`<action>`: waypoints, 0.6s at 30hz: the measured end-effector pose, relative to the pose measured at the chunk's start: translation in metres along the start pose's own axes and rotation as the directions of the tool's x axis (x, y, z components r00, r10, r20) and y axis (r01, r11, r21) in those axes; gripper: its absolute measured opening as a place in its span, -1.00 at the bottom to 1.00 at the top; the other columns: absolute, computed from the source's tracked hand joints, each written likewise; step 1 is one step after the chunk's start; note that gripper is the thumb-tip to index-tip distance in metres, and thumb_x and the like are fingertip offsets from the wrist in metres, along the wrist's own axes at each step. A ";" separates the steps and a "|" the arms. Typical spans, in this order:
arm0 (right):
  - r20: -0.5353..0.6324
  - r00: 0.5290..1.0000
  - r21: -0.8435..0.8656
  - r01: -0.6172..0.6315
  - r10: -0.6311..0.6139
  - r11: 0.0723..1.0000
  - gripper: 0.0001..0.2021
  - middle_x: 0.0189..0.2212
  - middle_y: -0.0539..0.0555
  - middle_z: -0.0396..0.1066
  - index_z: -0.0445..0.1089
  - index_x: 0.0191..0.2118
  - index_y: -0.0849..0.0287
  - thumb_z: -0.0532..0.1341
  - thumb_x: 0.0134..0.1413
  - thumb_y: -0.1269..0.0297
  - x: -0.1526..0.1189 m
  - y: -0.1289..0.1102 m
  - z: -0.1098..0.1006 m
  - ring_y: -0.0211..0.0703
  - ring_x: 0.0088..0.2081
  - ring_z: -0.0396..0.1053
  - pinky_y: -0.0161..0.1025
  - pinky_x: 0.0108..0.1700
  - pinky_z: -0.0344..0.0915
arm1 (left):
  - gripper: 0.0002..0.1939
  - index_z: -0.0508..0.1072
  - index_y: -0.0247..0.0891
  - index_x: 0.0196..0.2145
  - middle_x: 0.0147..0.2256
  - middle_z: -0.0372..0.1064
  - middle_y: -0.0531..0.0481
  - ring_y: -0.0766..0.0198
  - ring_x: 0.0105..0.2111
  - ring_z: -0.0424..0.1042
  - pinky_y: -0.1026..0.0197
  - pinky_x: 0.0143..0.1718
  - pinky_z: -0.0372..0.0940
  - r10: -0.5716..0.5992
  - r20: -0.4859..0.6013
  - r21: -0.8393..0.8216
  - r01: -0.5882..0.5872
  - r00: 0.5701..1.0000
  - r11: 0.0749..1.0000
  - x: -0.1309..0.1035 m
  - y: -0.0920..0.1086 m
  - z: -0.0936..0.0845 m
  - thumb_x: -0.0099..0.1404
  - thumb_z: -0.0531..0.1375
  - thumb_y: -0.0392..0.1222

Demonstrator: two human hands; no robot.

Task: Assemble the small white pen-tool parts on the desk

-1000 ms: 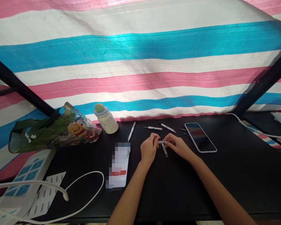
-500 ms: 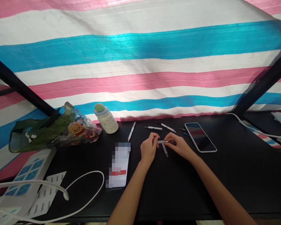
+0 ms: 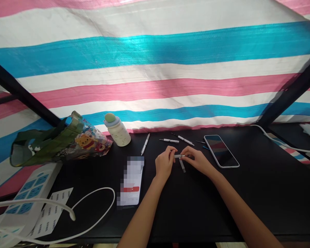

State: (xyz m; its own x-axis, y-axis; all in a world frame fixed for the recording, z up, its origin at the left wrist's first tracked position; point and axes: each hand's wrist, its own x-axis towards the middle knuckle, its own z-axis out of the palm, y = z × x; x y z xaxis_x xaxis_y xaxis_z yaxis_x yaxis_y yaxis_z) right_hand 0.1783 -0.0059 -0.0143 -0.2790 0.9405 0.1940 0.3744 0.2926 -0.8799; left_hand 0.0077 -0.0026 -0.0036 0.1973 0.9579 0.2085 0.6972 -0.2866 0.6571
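Note:
My left hand (image 3: pixel 164 162) is closed on a white pen barrel (image 3: pixel 177 156) that lies level between both hands. The fingertips of my right hand (image 3: pixel 195 159) pinch the metallic end of the same pen; whether that end is a separate part I cannot tell. Just below, a short white-and-grey pen piece (image 3: pixel 182 165) lies on the black table. Beyond my hands lie a white pen (image 3: pixel 145 144), another white pen part (image 3: pixel 169 140) and a white pen with a dark thin end (image 3: pixel 185 140). A blue piece (image 3: pixel 206 147) and a thin dark piece (image 3: pixel 200 142) lie beside the right phone.
A dark-screened phone (image 3: pixel 221 151) lies right, a lit phone (image 3: pixel 131 182) left. Behind stand a cream bottle (image 3: pixel 119 132) and a green cartoon bag (image 3: pixel 64 143). A power strip (image 3: pixel 28 196), a printed sheet (image 3: pixel 53 213) and a looping white cable (image 3: pixel 103 218) take up the left side.
Both hands stay almost still with the pen between them. Only a very slight shift of the view shows.

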 end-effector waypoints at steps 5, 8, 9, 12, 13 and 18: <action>0.006 0.998 -0.107 -0.054 0.055 0.993 -0.78 -0.46 0.02 0.46 0.30 -0.42 0.14 0.05 0.13 0.15 -0.001 -0.002 -0.002 -0.16 -0.37 0.40 -0.24 -0.27 0.27 | -0.70 0.37 -0.12 -0.23 -0.59 0.32 0.18 0.39 -0.51 0.35 0.37 -0.45 0.08 0.056 -0.004 -0.028 -0.056 0.998 0.998 -0.002 0.002 0.001 0.36 -0.14 -0.10; -0.021 0.998 -0.199 -0.059 0.056 0.978 -0.68 -0.49 0.02 0.45 0.29 -0.50 0.15 -0.02 0.17 0.13 -0.001 -0.002 -0.002 -0.17 -0.38 0.38 -0.25 -0.26 0.25 | -0.70 0.38 -0.12 -0.24 -0.58 0.32 0.18 0.40 -0.50 0.35 0.37 -0.44 0.10 0.080 -0.004 -0.038 -0.080 0.997 0.996 -0.002 0.003 0.002 0.36 -0.13 -0.11; -0.024 0.998 -0.191 -0.056 0.052 0.980 -0.67 -0.49 0.02 0.45 0.30 -0.49 0.15 -0.04 0.18 0.13 -0.001 -0.002 -0.002 -0.17 -0.38 0.39 -0.26 -0.26 0.25 | -0.71 0.38 -0.12 -0.23 -0.57 0.33 0.18 0.40 -0.50 0.35 0.37 -0.43 0.10 0.079 -0.012 -0.039 -0.079 0.997 0.996 -0.002 0.002 0.002 0.36 -0.13 -0.12; -0.016 0.999 -0.106 -0.048 0.046 0.993 -0.76 -0.48 0.01 0.45 0.30 -0.34 0.14 0.00 0.16 0.13 -0.001 -0.004 -0.002 -0.18 -0.37 0.40 -0.28 -0.29 0.26 | -0.73 0.35 -0.13 -0.19 -0.56 0.32 0.18 0.40 -0.49 0.35 0.37 -0.43 0.11 0.063 -0.045 -0.048 -0.065 0.997 0.997 -0.002 0.001 0.001 0.35 -0.11 -0.13; -0.013 0.999 -0.083 -0.043 0.042 0.996 -0.78 -0.48 0.00 0.44 0.29 -0.30 0.14 0.02 0.15 0.13 -0.001 -0.005 -0.001 -0.18 -0.38 0.41 -0.29 -0.30 0.26 | -0.74 0.34 -0.13 -0.18 -0.55 0.32 0.18 0.39 -0.48 0.35 0.36 -0.43 0.11 0.060 -0.050 -0.052 -0.063 0.997 0.997 -0.001 0.000 0.001 0.35 -0.11 -0.13; -0.016 0.999 -0.176 -0.048 0.046 0.983 -0.74 -0.54 -0.02 0.40 0.28 -0.43 0.14 0.01 0.15 0.12 -0.001 -0.001 -0.002 -0.23 -0.45 0.36 -0.32 -0.34 0.22 | -0.76 0.35 -0.13 -0.20 -0.52 0.33 0.16 0.38 -0.42 0.36 0.36 -0.40 0.14 0.083 -0.026 -0.062 -0.084 0.996 0.995 -0.001 0.001 0.001 0.34 -0.08 -0.14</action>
State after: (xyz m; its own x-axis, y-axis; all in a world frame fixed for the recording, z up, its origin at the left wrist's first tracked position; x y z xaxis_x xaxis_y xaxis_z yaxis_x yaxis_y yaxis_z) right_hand 0.1797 -0.0068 -0.0125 -0.2473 0.9556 0.1602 0.5371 0.2728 -0.7981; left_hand 0.0091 -0.0038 -0.0044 0.2365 0.9302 0.2806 0.6341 -0.3666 0.6808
